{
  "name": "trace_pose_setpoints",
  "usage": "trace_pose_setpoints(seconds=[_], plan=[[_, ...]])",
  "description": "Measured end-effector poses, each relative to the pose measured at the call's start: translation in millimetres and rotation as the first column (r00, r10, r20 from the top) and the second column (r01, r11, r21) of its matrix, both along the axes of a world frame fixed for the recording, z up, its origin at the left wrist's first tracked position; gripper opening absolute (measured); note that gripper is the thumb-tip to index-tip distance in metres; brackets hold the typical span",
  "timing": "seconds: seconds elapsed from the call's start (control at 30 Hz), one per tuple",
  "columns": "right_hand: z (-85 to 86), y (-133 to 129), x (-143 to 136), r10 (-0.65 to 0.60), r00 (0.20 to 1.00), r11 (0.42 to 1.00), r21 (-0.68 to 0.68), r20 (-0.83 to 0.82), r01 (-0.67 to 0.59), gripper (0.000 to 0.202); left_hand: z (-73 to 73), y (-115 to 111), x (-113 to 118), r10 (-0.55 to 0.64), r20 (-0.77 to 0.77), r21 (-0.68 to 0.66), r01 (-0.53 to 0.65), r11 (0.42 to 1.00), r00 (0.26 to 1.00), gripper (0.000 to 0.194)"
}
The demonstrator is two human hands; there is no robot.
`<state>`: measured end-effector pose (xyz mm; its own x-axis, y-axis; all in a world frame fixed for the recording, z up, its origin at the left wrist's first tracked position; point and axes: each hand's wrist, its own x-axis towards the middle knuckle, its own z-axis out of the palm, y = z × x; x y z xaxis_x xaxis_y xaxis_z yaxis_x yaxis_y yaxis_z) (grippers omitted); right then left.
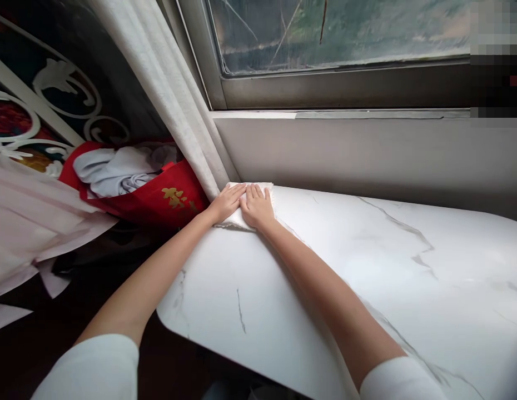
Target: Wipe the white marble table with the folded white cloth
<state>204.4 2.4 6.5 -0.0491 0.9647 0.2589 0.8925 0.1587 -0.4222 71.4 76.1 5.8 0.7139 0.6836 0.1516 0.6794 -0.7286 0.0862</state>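
The cloth (237, 221) is off-white and the tabletop (325, 233) grey-veined white.

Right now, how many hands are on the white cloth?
2: the left hand on the left of the cloth, the right hand beside it, at the far left corner of the table. No others show.

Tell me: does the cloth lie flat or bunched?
Flat: the cloth shows spread edges beyond the left hand and right hand; whether folded, I cannot tell.
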Motion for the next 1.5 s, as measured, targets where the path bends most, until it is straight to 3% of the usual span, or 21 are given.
trace_pose_setpoints(seconds=[0.1, 0.23, 0.33, 0.47, 0.63, 0.83, 0.97, 1.07, 1.13, 1.2, 1.3, 1.4, 1.5], plan=[[-0.9, 11.1, 11.9, -0.106, 0.994, 0.994, 0.011, -0.014, 0.106, 0.058, -0.5, 21.1, 23.0, -0.019, -0.003, -0.023, 0.019, 1.000, 1.000, 0.050], [-2.5, 14.3, 13.7, -0.189, 0.981, 0.981, 0.034, -0.032, 0.190, 0.056, -0.2, 30.5, 33.5, -0.036, 0.007, -0.050, 0.036, 0.998, 0.999, 0.050], [-2.6, 9.7, 13.7, -0.181, 0.983, 0.983, 0.032, -0.019, 0.182, 0.057, 0.2, 23.2, 32.0, -0.025, 0.021, -0.046, 0.026, 0.999, 0.999, 0.050], [-1.6, -9.0, 16.0, -0.128, 0.992, 0.992, 0.013, 0.009, 0.128, 0.058, 0.2, -2.6, 26.4, -0.028, 0.023, -0.017, 0.029, 0.999, 0.999, 0.050], [0.4, -59.9, 11.2, -0.041, 0.999, 0.999, 0.028, 0.033, 0.040, 0.059, -0.9, -60.6, 10.0, -0.041, 0.036, 0.029, 0.040, 0.999, 0.998, 0.051], [7.0, -151.8, 3.2, 0.153, 0.988, 0.988, -0.024, -0.005, -0.153, 0.061, 0.5, -165.6, -17.5, -0.063, 0.080, 0.074, 0.057, 0.996, 0.995, 0.052], [15.3, -211.2, 10.2, 0.279, 0.957, 0.956, -0.079, -0.074, -0.284, 0.061, 3.4, -233.0, -22.6, -0.064, 0.090, 0.075, 0.057, 0.996, 0.994, 0.058], [22.5, -242.7, 19.3, 0.318, 0.940, 0.935, -0.121, -0.123, -0.332, 0.059, 6.0, -266.2, -18.9, -0.062, 0.101, 0.053, 0.057, 0.997, 0.993, 0.065], [25.9, -253.3, 24.6, 0.322, 0.935, 0.927, -0.148, -0.152, -0.343, 0.059, 6.7, -276.5, -15.4, -0.061, 0.103, 0.035, 0.058, 0.998, 0.993, 0.067], [27.1, -253.5, 28.3, 0.300, 0.938, 0.927, -0.180, -0.173, -0.330, 0.058, 6.4, -276.1, -11.3, -0.072, 0.100, 0.022, 0.071, 0.997, 0.992, 0.066], [24.4, -232.6, 32.9, 0.224, 0.958, 0.939, -0.223, -0.179, -0.262, 0.060, 4.8, -255.2, -0.7, -0.084, 0.085, 0.007, 0.084, 0.996, 0.993, 0.060], [17.5, -189.0, 42.5, 0.122, 0.985, 0.966, -0.214, -0.122, -0.146, 0.062, 3.0, -211.2, 21.8, -0.048, 0.067, 0.000, 0.048, 0.999, 0.997, 0.053], [8.8, -132.7, 63.2, 0.020, 1.000, 0.992, -0.121, -0.019, -0.022, 0.058, 1.6, -152.6, 58.6, -0.016, 0.052, 0.005, 0.016, 1.000, 0.998, 0.052]])
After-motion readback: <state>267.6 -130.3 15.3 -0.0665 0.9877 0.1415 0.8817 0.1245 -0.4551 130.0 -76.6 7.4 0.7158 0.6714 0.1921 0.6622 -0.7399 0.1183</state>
